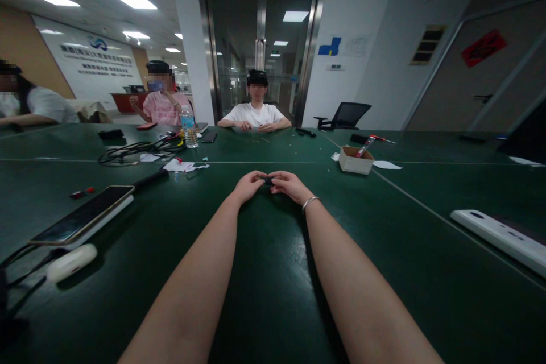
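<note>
Both my arms reach forward over the dark green table [273,250], and the hands meet near its middle. Between the fingertips is a small dark object [268,181], too small in view to tell its kind. My left hand [249,186] pinches its left end with closed fingers. From the other side my right hand [290,186], with a silver bracelet at the wrist, grips the right end. The fingers cover much of the object.
At left lie a phone [85,213], a white rounded case [71,263] and coiled black cables [140,151] near a water bottle [189,128]. A small cardboard box [356,160] stands right, beyond a white power strip [503,239]. Other people sit across the table.
</note>
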`<state>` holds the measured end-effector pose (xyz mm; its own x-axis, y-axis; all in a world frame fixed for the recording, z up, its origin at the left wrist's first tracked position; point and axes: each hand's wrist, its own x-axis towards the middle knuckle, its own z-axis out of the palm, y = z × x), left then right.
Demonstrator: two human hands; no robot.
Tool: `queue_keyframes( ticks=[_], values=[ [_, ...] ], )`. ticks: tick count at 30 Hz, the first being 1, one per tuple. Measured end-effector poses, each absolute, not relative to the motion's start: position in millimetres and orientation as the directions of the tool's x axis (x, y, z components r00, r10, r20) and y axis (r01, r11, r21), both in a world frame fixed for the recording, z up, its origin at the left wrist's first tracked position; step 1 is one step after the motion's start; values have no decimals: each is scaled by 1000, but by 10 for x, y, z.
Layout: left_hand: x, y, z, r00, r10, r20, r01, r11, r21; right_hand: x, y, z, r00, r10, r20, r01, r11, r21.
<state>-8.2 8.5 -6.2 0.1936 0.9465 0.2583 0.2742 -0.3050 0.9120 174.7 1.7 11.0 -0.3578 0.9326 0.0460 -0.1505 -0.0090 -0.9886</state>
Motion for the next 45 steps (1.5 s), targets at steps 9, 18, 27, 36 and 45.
queue_keyframes(
  ticks=[9,18,27,36,45],
  values=[
    [-77,66,-58,138,948,287,246,-314,917,1733,21,117,-302,953,-6,-133,-48,-990],
    [-80,43,-27,141,957,255,161,-276,947,1715,50,104,-276,961,-1,-73,-22,-997],
    [-75,25,8,62,969,240,117,-246,962,1732,15,134,-293,955,37,-142,-5,-990],
    [-79,20,20,91,969,230,96,-239,966,1721,-2,168,-341,939,51,-115,12,-993],
    [-77,15,23,85,971,225,75,-231,970,1722,-7,165,-345,936,72,-78,48,-996]
  ],
)
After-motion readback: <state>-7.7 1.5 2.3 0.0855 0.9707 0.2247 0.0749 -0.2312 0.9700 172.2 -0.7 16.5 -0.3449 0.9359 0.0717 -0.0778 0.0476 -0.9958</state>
